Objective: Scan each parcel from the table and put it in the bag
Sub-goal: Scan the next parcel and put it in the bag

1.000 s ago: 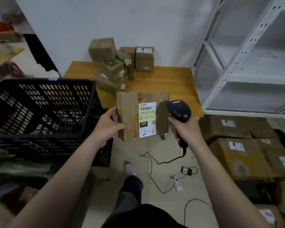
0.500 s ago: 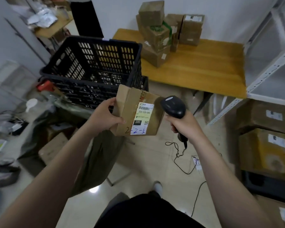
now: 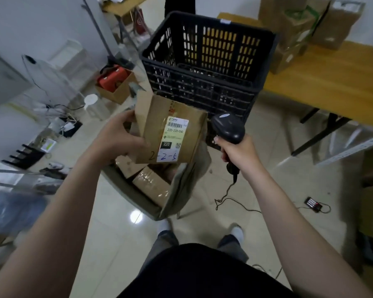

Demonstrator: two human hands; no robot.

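My left hand (image 3: 119,136) grips a brown cardboard parcel (image 3: 153,123) by its left edge, label facing up. The white and yellow label carries a barcode and handwritten "2-2-5". The parcel hangs directly above the open grey-green bag (image 3: 181,190) on the floor, which holds several brown boxes (image 3: 151,183). My right hand (image 3: 237,153) grips a black barcode scanner (image 3: 227,130) just right of the parcel, its cable trailing to the floor. More parcels (image 3: 299,33) are stacked on the wooden table (image 3: 332,82) at upper right.
A black slotted plastic crate (image 3: 202,61) stands behind the bag, beside the table. A small box with a red item (image 3: 114,84) and cables lie on the floor at left. A black battery holder (image 3: 313,204) lies on the tiles at right. My feet are just behind the bag.
I have turned left, away from the table. The parcel and scanner moved with me, from in front of the table to above the open bag, which is now in view.
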